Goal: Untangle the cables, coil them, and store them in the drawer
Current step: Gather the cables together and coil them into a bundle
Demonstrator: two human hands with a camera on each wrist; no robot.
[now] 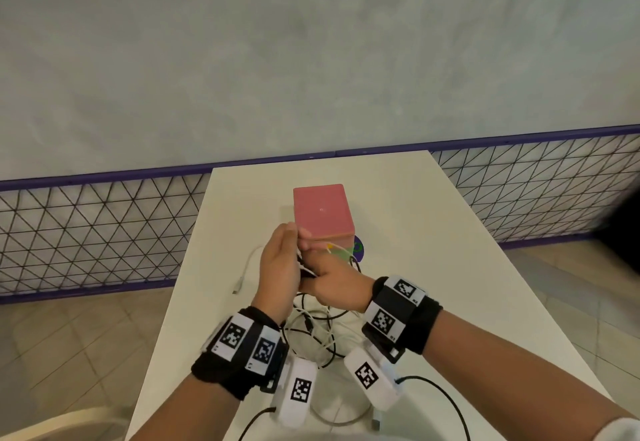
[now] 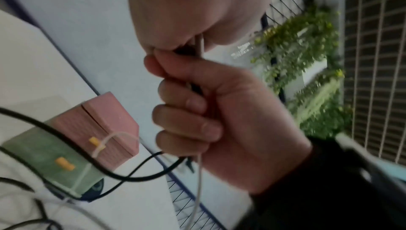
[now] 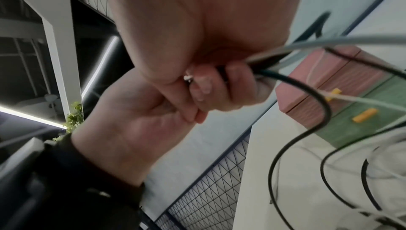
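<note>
Both hands meet above the white table (image 1: 433,232), just in front of a small drawer box (image 1: 320,212) with a pink top drawer, a green lower drawer (image 2: 44,154) and yellow handles. My right hand (image 1: 332,281) is a fist gripping a black cable (image 2: 136,178) and a white cable (image 2: 198,190). My left hand (image 1: 278,260) holds the same bundle from the left, with a white connector (image 3: 187,77) showing between the fingers. The rest of the tangle (image 1: 311,333) lies on the table under my wrists. One white cable end (image 1: 247,264) trails off to the left.
A dark round disc (image 1: 358,248) peeks out beside the box. The table is narrow, with tiled floor on both sides. A wire-mesh fence (image 1: 86,232) runs behind it. A pale chair (image 1: 52,423) sits at the lower left. Black leads (image 1: 446,395) run from the wrist devices.
</note>
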